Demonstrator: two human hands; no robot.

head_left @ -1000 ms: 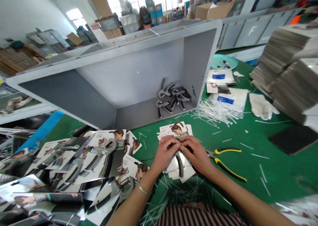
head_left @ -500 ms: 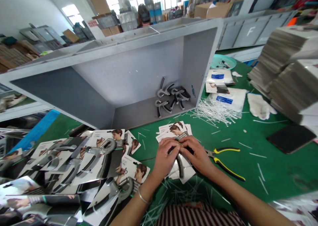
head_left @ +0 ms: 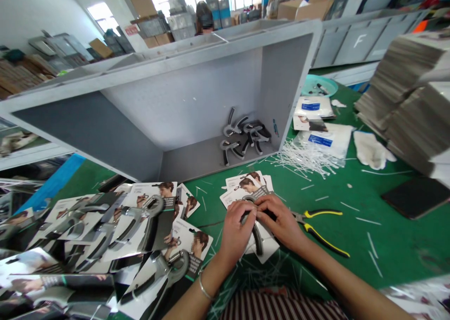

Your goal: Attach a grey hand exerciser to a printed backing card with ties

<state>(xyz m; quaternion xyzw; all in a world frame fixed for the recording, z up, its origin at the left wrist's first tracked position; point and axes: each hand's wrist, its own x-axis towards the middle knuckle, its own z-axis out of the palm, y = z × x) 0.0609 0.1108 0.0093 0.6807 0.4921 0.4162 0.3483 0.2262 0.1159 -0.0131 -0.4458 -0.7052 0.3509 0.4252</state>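
— What have you got in your hands?

— A hand gripper [head_left: 258, 238] lying on a printed card [head_left: 269, 247], on top of a small stack of cards [head_left: 242, 185] near the front edge of the green table [head_left: 369, 226]. My left hand [head_left: 237, 231] pinches the top of the gripper, fingers curled shut on it. My right hand [head_left: 281, 221] presses in from the other side, its fingertips closed on the same spot, the two hands touching.

— And around them?

— Yellow-handled pliers [head_left: 321, 226] lie just beside my right hand, on the cloth. A heap of white ties [head_left: 302, 158] sits farther back, near a white glove [head_left: 371, 151]. The grey bin [head_left: 183, 104] stands open towards me at the back of the table, with loose hand grippers [head_left: 242, 137] in its right corner. Finished carded grippers [head_left: 140, 226] pile up towards the left edge, and tall stacks of cards [head_left: 411, 90] rise at the right edge. Cut tie ends [head_left: 246, 275] litter the front edge under my wrists.
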